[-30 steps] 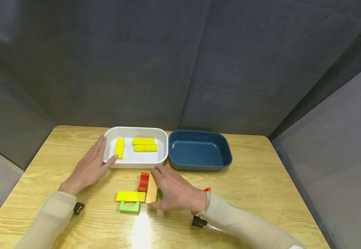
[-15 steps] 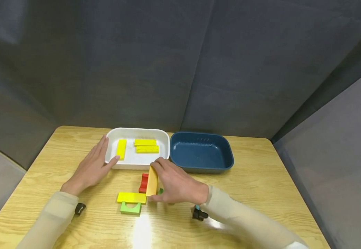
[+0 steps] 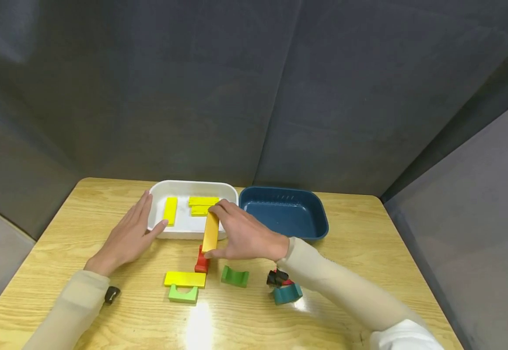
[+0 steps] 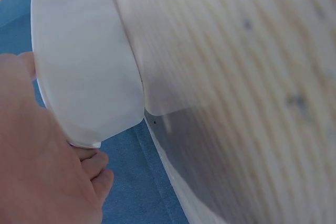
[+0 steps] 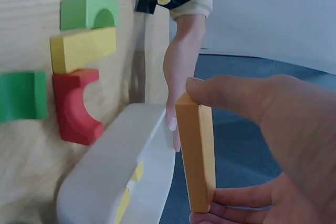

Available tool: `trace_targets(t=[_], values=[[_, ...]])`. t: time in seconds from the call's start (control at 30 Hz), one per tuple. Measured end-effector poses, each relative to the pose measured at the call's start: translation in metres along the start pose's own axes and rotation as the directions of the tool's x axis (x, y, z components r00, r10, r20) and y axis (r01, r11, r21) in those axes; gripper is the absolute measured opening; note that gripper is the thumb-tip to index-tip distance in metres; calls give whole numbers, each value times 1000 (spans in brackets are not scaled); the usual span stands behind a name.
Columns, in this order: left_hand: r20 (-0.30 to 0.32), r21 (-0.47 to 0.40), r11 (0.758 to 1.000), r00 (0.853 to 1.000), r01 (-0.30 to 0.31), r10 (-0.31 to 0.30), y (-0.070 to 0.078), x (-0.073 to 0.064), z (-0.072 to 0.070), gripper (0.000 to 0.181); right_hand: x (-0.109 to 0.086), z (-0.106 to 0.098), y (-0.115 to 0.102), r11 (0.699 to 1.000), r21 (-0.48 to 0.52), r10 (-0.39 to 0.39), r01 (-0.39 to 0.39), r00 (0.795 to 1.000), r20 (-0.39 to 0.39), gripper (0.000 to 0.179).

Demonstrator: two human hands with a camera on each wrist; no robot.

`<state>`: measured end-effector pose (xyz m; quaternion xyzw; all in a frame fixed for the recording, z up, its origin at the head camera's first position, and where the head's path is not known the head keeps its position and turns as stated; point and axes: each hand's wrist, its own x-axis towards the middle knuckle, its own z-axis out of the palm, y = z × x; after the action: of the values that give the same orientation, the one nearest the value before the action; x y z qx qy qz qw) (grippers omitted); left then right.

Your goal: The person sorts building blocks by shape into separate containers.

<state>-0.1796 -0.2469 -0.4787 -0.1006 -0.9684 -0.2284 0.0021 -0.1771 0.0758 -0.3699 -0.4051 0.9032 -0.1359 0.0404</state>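
Head view: the orange block hangs off the worktop, over the near wall of the white tub, pinched end to end by the right hand, thumb on its near end and fingertips on its far end. This looks like a carrying step; setting the block into the white tub would call for getting its near end past the rim, then lowering it clear of the pieces inside. The left hand lies along the tub's left end, fingers straight and thumb spread over the near corner, seemingly steadying it. Inside are three yellow blocks, one at the left and two side by side towards the right. Just right of it stands the blue tub, with no block showing in it. Nearer lie a red arch, a yellow block, a light green arch, a dark green arch and, farther right, a teal arch beside a mostly hidden red piece.
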Motion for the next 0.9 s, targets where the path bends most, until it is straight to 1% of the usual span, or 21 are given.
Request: trace_targets(t=[0.2,0.4,0.63,0.9], values=[[2,3,1000,1000,2,-2,-1,0,0,99,21,-4,6,1000,25,3,-3,1000,-16,91],[-8,0,1000,1000,-3,3,-2,0,0,99,45,-3,8,1000,10,-2,3,1000,-25,90],[-10,-11,1000,1000,-2,2,-1,-2,0,98,69,-1,11,999,-22,-44,44,999,-2,88],[-2,-5,1000,1000,-1,1,1,1,0,98,92,2,17,999,-29,-14,16,999,39,91]])
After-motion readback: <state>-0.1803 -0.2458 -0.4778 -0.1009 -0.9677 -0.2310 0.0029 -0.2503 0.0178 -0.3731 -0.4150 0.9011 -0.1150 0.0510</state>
